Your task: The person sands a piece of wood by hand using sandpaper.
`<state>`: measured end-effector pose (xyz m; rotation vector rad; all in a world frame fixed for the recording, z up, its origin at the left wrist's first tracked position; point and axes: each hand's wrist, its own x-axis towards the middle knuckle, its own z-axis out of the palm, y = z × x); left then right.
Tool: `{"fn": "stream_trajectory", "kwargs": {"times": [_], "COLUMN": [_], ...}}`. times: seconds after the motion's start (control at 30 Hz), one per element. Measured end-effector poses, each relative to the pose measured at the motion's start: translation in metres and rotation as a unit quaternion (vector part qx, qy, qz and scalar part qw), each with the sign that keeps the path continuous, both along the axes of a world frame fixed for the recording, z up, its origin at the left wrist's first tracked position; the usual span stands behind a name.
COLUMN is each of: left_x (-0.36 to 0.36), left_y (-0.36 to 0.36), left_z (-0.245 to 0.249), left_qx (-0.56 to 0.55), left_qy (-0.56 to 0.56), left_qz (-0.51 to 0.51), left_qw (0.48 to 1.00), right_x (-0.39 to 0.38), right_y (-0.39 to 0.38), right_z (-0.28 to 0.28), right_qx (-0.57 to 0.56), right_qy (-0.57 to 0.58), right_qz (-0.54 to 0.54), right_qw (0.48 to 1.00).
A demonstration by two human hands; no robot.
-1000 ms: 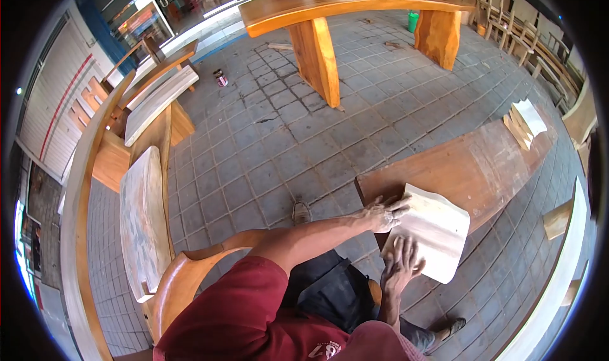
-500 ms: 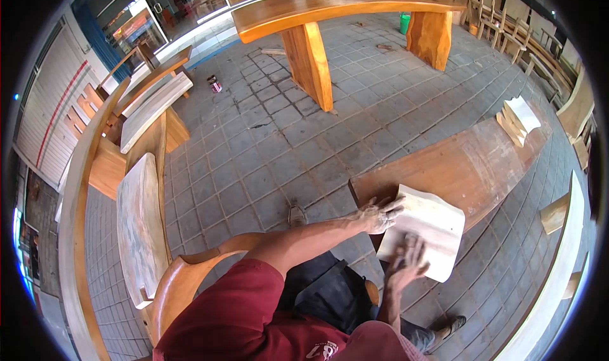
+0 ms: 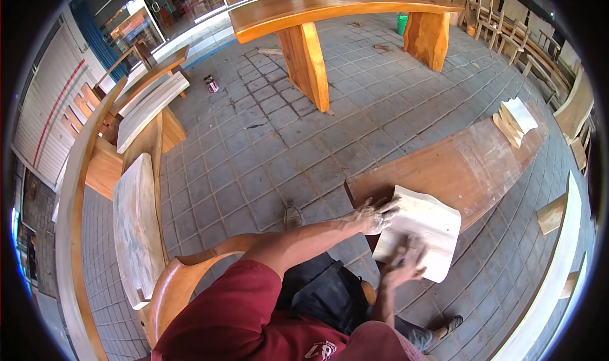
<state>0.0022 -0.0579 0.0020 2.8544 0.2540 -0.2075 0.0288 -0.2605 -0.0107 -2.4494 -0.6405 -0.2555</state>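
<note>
Your brown desk point(image 3: 438, 171) bears the pale wooden board point(image 3: 438, 225) at its near end, under your fingers. Your left hand point(image 3: 375, 218) rests loosely spread on its edge; your right hand point(image 3: 406, 263) lies palm-down, blurred, its grip unclear.

Tabletop: a long brown plank surface point(image 3: 438, 164), scuffed and paler toward its far end, running from lower centre to the right of the frame
Near end: a pale wooden panel point(image 3: 438, 225), overlapping the surface and jutting past its edge
Far end: a small stack of pale wood pieces point(image 3: 517, 119)
Paved floor: grey tiles point(image 3: 228, 155) bearing an orange table point(image 3: 355, 5), upper centre, and a small can point(image 3: 211, 84), upper left
</note>
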Motion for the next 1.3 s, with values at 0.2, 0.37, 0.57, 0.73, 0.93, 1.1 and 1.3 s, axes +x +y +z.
{"fn": "stream_trajectory", "kwargs": {"times": [0.2,0.37,0.57,0.73,0.93,1.1,1.3], "left_x": [-0.001,0.001,0.002,0.001,0.0,0.001,-0.002], "left_y": [0.0,0.001,0.001,0.0,0.0,0.001,0.002], "left_z": [0.0,0.002,0.002,-0.002,0.001,0.002,0.004], "left_qx": [-0.014,-0.022,-0.001,0.016,0.0,-0.006,-0.026], "left_qy": [0.003,0.033,0.04,0.03,0.044,0.041,0.021], "left_qz": [0.002,-0.003,-0.007,-0.012,-0.009,-0.01,-0.011], "left_qw": [1.0,0.999,0.999,0.999,0.999,0.999,0.999], "right_x": [-0.008,0.054,0.019,-0.003,0.08,0.071,0.028], "right_y": [-0.017,-0.08,-0.02,-0.021,-0.086,-0.051,-0.038], "right_z": [-0.015,-0.012,-0.031,-0.014,-0.019,-0.024,0.001], "right_qx": [-0.068,-0.027,-0.007,-0.025,-0.029,-0.027,-0.062], "right_qy": [-0.099,-0.053,-0.073,-0.035,-0.061,-0.082,-0.058], "right_qz": [0.279,-0.003,-0.057,0.206,-0.041,-0.106,0.142], "right_qw": [0.953,0.998,0.996,0.978,0.997,0.991,0.986]}}
